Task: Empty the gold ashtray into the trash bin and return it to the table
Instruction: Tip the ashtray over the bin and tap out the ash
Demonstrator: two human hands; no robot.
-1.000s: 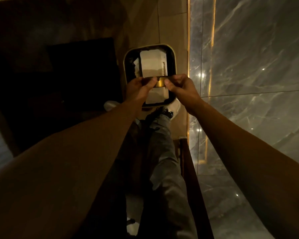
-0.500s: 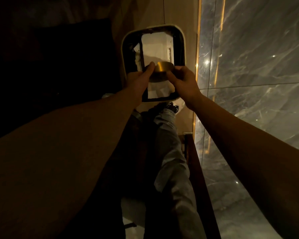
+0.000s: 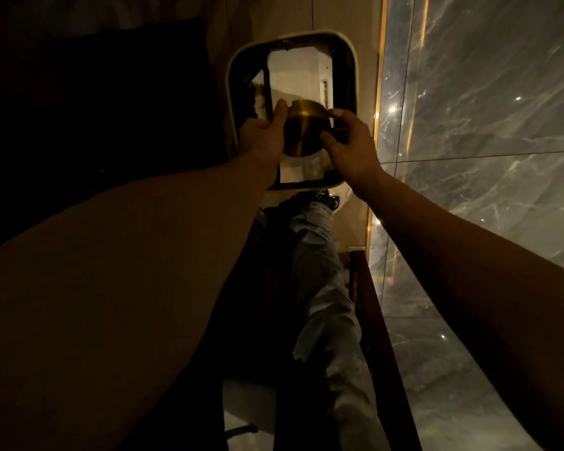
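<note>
One gold ashtray (image 3: 303, 131), one trash bin (image 3: 230, 92), two bare hands. The ashtray is held in the air over the bin's open mouth, tipped so that its round brushed underside faces up toward the camera and its far rim points down into the bin.

The left hand (image 3: 262, 136) clasps the ashtray's left side, its grip closed on the metal with a finger stretched up along the edge. The right hand (image 3: 350, 148) clasps the right side, its grip likewise closed on the ashtray, thumb on the underside and fingertips curled over the far rim. Both forearms reach straight out from the body, close to parallel, the wrists nearly level with each other.

The bin is a rounded square with a pale rim and a dark liner; one large white sheet of paper (image 3: 295, 76) lies inside it, with a smaller crumpled pale scrap at its left. The bin stands on a tan floor (image 3: 345, 14), just beside a glossy grey marble wall (image 3: 485, 92). Below the hands one leg in grey trousers (image 3: 319, 271) shows, ending in a dark shoe (image 3: 328, 200) near the bin's front edge.
</note>
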